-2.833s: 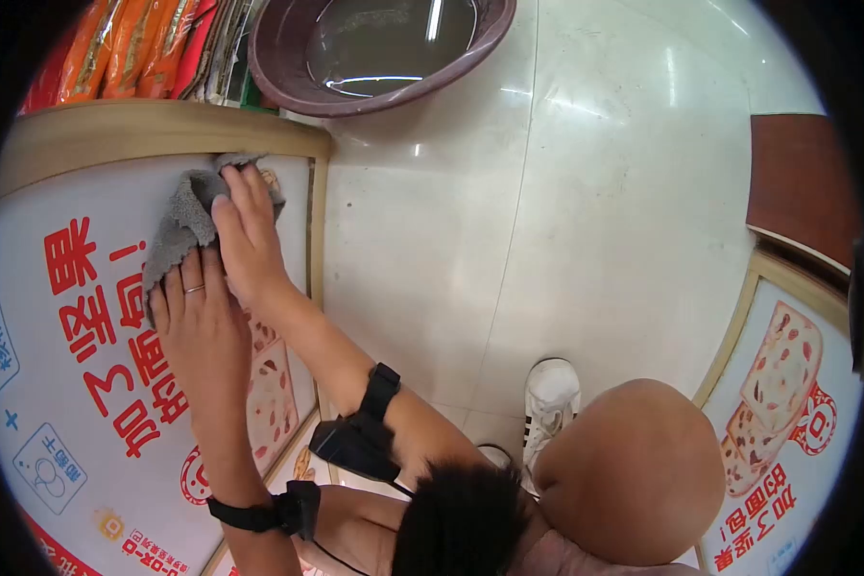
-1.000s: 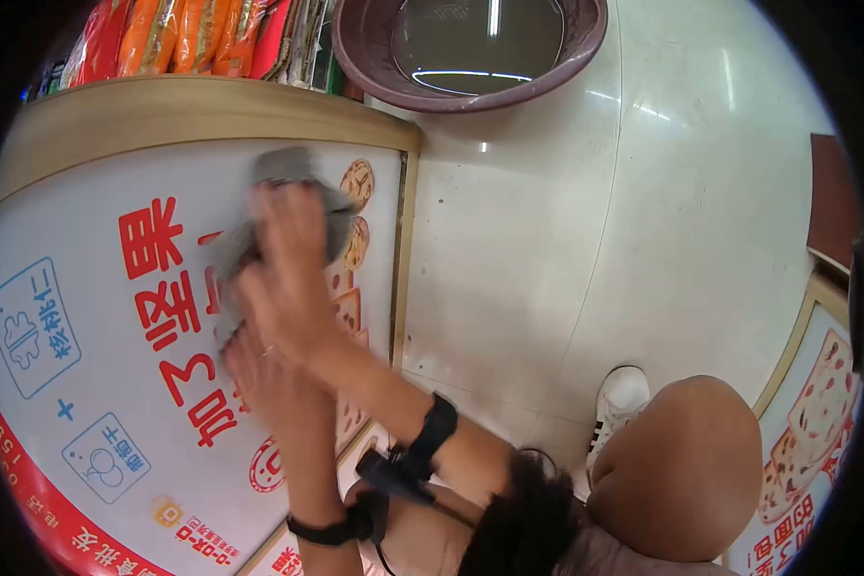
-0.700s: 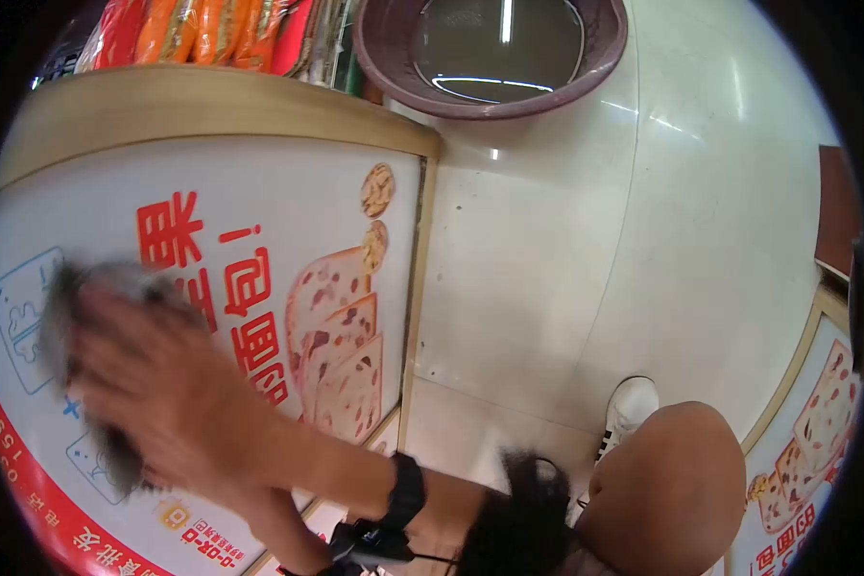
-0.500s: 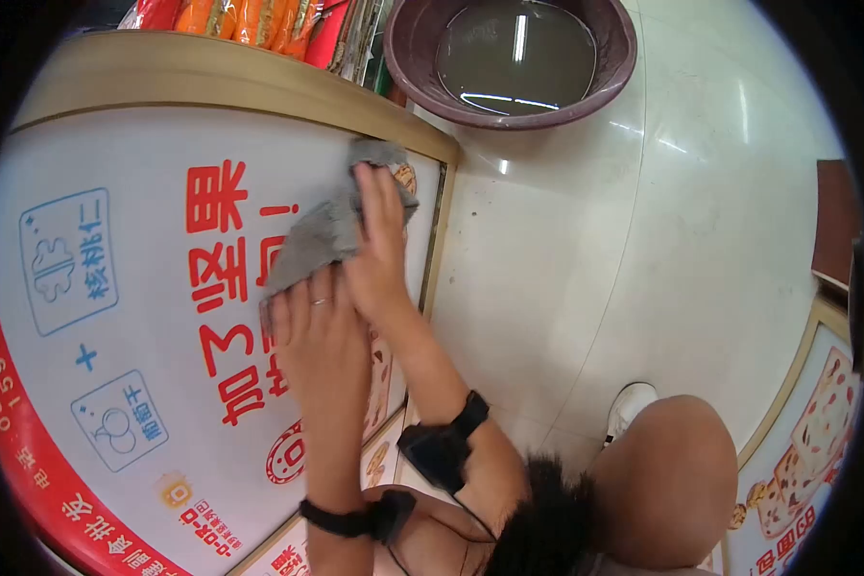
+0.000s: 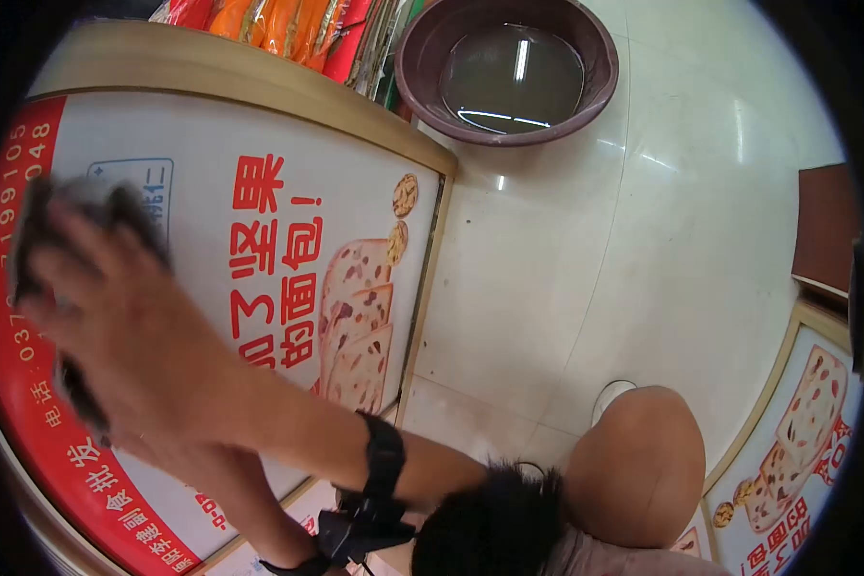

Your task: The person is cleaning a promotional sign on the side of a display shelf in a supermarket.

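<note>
A grey cloth (image 5: 130, 216), dark and smeared by motion, lies against the white and red printed panel (image 5: 197, 250) at its left side. My right hand (image 5: 115, 298) is on the cloth, holding it against the panel over the red strip, fingers blurred. Just below it, my left hand (image 5: 168, 451) is largely covered by my right hand and forearm, so its fingers cannot be made out. Dark bits of cloth also show past the fingers at the lower left. Both wrists wear black straps.
A purple-brown basin (image 5: 605, 96) of murky water stands on the pale tiled floor (image 5: 518, 288) beyond the panel's corner. Orange packages (image 5: 283, 29) sit behind the panel's gold edge (image 5: 230, 82). My bent knee (image 5: 634, 470) is at lower right, near another printed panel (image 5: 787, 451).
Both hands and the cloth have swept left across the panel, from the bread picture's side to the red strip. The printed bread and red lettering are now uncovered. The view has shifted slightly.
</note>
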A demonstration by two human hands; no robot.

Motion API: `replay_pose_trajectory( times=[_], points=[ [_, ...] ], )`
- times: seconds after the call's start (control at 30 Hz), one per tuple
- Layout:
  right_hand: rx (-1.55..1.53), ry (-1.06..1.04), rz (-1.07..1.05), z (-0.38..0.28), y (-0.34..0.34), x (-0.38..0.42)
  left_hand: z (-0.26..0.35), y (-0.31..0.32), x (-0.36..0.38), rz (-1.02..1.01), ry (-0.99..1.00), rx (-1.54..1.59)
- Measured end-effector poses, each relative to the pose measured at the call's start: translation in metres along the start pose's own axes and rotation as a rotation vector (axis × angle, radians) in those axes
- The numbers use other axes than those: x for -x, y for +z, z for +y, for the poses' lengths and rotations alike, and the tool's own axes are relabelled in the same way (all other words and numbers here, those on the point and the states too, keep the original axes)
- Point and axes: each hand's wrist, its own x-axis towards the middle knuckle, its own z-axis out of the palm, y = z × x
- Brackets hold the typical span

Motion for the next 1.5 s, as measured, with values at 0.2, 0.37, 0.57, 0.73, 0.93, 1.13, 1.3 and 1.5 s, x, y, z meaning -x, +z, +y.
replay_pose_trajectory(
  times=[0.2, 0.37, 0.57, 0.73, 0.93, 1.13, 1.3, 1.5],
  points=[
    [0.024, 0.211, 0.036, 0.044, -0.031, 0.079, -0.006, 0.015, 0.028, -0.198, 0.114, -0.346],
    [0.308, 0.671, 0.248, 0.114, -0.089, 0.129, 0.039, 0.086, 0.044, -0.381, 0.365, 0.034],
    [0.369, 0.263, 0.062, 0.073, -0.036, 0.099, 0.002, 0.039, 0.06, -0.351, 0.153, -0.169],
    [-0.092, 0.076, -0.312, -0.06, 0.069, 0.093, -0.042, 0.004, 0.105, 0.033, -0.471, -0.127],
    [0.183, 0.364, -0.595, -0.027, 0.015, 0.166, -0.044, 0.009, 0.156, -0.365, -0.239, -0.222],
    [0.195, 0.722, 0.035, 0.044, -0.052, 0.185, 0.004, 0.054, 0.12, -0.376, 0.078, -0.11],
    [0.103, 0.52, -0.523, -0.042, 0.022, 0.163, -0.036, 0.002, 0.13, -0.342, -0.228, -0.408],
    [-0.01, 0.034, -0.504, -0.07, 0.06, 0.163, -0.054, -0.028, 0.112, -0.042, -0.281, -0.711]
  ],
)
